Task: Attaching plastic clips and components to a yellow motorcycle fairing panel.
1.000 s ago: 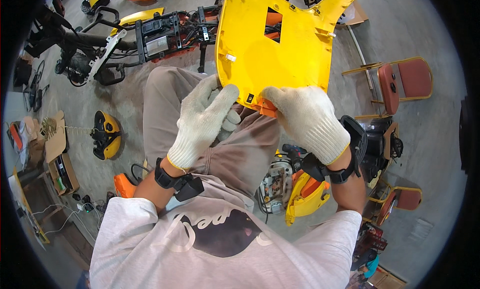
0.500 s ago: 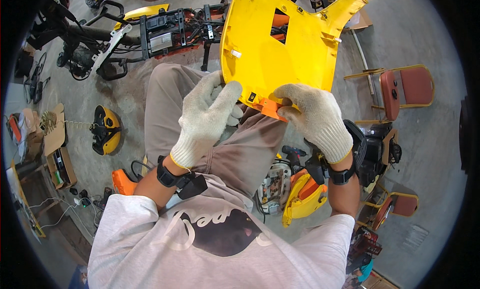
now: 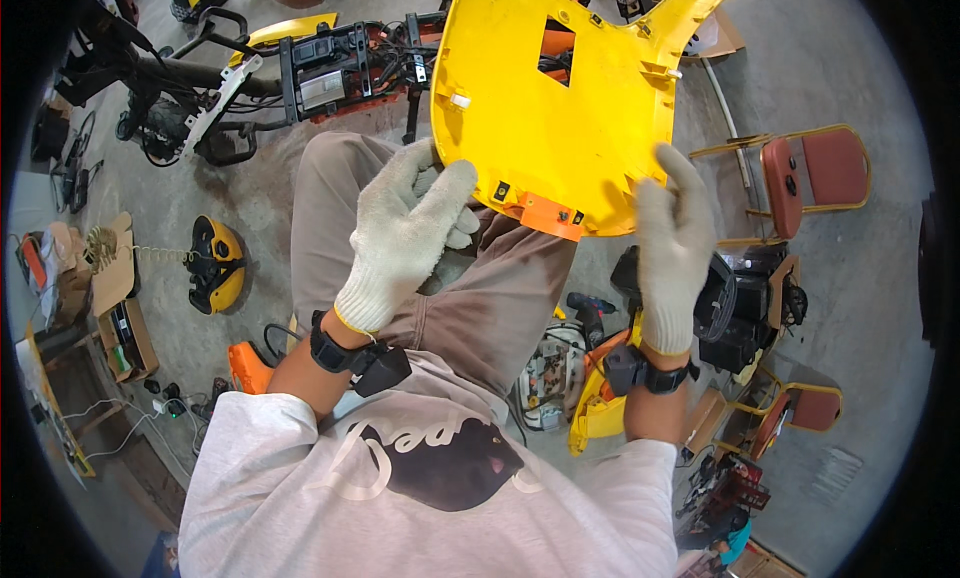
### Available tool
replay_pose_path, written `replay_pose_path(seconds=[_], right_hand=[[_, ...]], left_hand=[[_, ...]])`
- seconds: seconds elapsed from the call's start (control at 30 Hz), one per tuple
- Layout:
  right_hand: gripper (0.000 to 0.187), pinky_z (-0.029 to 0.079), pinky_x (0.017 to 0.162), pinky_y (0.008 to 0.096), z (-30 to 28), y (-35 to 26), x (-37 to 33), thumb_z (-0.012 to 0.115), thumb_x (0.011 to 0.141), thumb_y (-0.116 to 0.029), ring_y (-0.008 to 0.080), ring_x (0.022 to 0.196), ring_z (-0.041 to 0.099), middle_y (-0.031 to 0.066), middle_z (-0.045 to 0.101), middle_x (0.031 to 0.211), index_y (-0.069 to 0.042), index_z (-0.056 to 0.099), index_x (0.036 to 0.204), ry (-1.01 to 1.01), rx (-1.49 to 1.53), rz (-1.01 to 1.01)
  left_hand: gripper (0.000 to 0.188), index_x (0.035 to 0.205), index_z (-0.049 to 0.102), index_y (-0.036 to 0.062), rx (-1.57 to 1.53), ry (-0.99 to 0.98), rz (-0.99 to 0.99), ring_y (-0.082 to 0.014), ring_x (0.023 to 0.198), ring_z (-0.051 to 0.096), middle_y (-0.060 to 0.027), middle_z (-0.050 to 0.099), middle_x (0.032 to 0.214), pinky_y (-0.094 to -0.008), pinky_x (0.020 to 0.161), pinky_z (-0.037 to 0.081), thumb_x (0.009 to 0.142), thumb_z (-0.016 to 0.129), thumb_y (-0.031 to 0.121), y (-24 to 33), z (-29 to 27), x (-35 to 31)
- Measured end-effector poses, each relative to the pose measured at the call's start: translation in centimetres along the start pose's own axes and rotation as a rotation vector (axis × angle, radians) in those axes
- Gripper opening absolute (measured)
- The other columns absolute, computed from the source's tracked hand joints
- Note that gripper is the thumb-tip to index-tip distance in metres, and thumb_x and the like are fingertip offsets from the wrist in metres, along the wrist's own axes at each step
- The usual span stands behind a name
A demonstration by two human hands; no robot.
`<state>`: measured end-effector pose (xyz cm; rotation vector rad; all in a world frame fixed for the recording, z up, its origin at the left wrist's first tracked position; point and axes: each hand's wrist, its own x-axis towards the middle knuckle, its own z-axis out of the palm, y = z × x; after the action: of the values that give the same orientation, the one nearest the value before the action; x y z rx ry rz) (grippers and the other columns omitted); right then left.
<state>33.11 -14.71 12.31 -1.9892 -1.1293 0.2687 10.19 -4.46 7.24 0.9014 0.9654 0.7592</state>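
Note:
A large yellow plastic body panel [image 3: 540, 148] with a square cut-out is held up over my lap, its inner side with clips facing me. My gloved left hand [image 3: 405, 223] grips its lower left edge, thumb on the near side and fingers curled partly out of sight. An orange bracket [image 3: 550, 217] sits along the panel's bottom edge, between small black clips. My gloved right hand [image 3: 675, 243] is beside the panel's right edge, fingers stretched upward and slightly blurred. Whether its fingertips touch the panel I cannot tell.
A stripped vehicle frame [image 3: 330, 73] with wiring lies ahead on the left. A yellow and black part [image 3: 215, 265] is on the floor at left. Near my right arm are a drill [image 3: 590, 313], yellow parts and black parts [image 3: 735, 323]. Red chairs [image 3: 835, 183] stand at right.
My right hand has let go of the panel's bottom edge by the orange bracket and moved right, its fingers straightening. The panel has shifted slightly left; my left hand still grips it.

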Motion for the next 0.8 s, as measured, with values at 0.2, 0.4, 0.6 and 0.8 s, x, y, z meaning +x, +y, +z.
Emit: replay_pose_path(seconds=[0.2, 0.4, 0.6, 0.8], right_hand=[[0.067, 0.049, 0.069, 0.0253, -0.8, 5.0, -4.7, 0.061, 0.095, 0.000, 0.0151, 0.085, 0.060, 0.0100, 0.062, 0.108, 0.007, 0.038, 0.157, 0.115, 0.903, 0.520], [0.075, 0.060, 0.080, 0.0279, 0.1, 5.9, -9.5, 0.064, 0.095, 0.008, 0.0221, 0.111, 0.069, 0.0234, 0.061, 0.139, 0.005, 0.030, 0.162, 0.162, 1.070, 0.587], [0.056, 0.045, 0.046, 0.0183, -0.9, 4.4, -9.9, 0.060, 0.110, -0.014, 0.0098, 0.069, 0.064, 0.0216, 0.071, 0.124, 0.005, 0.036, 0.157, 0.018, 0.828, 0.612], [0.059, 0.052, 0.061, 0.0233, -0.3, 5.1, -8.7, 0.053, 0.098, 0.003, 0.0136, 0.077, 0.063, 0.0190, 0.070, 0.120, 0.005, 0.039, 0.155, 0.019, 1.039, 0.553]], left_hand=[[0.048, 0.143, 0.058, -0.0036, -0.007, -0.002, -0.005, -0.0073, 0.074, 0.068, -0.0052, 0.072, 0.098, -0.0227, 0.065, 0.058, 0.103, 0.071, 0.020, -0.2, 0.0, 0.7], [0.048, 0.143, 0.058, -0.0042, -0.036, -0.034, 0.012, -0.0077, 0.072, 0.069, -0.0069, 0.073, 0.098, -0.0218, 0.063, 0.057, 0.103, 0.071, 0.018, -0.9, -0.4, 1.3], [0.044, 0.141, 0.060, -0.0050, -0.043, -0.085, 0.029, -0.0081, 0.072, 0.071, -0.0079, 0.074, 0.098, -0.0226, 0.061, 0.059, 0.104, 0.070, 0.018, -1.3, -0.6, 1.6], [0.043, 0.139, 0.061, -0.0055, -0.021, -0.072, 0.045, -0.0076, 0.071, 0.070, -0.0082, 0.075, 0.099, -0.0221, 0.062, 0.061, 0.105, 0.069, 0.019, -1.5, -0.8, 1.5]])
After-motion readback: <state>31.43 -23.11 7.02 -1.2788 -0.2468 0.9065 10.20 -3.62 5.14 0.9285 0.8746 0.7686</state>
